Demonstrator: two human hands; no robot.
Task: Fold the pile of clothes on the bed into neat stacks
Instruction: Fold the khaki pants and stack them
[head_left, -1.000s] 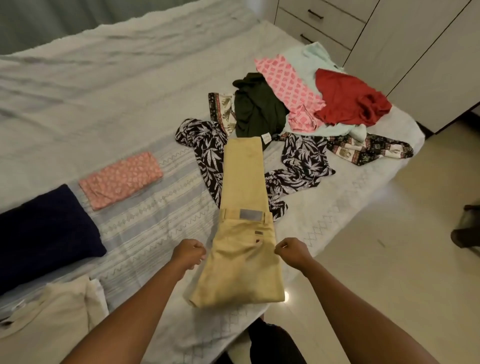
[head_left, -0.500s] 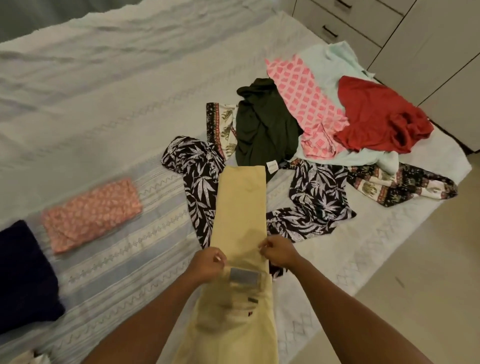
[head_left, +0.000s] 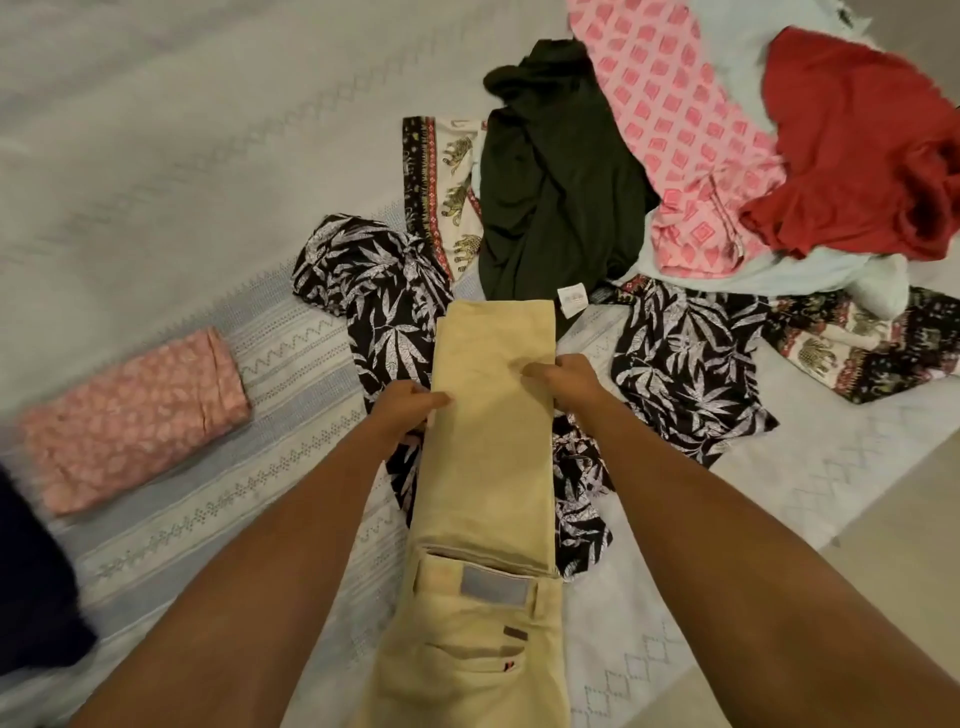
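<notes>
Evidently early on: the left hand (head_left: 410, 410) and right hand (head_left: 563, 379) each pinched a side edge of the tan trousers (head_left: 493, 441), laid lengthwise on the bed (head_left: 208, 182) over a leaf-print garment (head_left: 685, 374); one folded pink cloth (head_left: 135, 415) lay finished, while the heap (head_left: 857, 145) beyond waited unfolded

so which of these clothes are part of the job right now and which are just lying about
Job in hand: khaki trousers, gripped by left hand and right hand; unfolded leaf-print garment, dark green top, red top.
Lying about: folded pink cloth, navy cloth, already set aside.
</notes>
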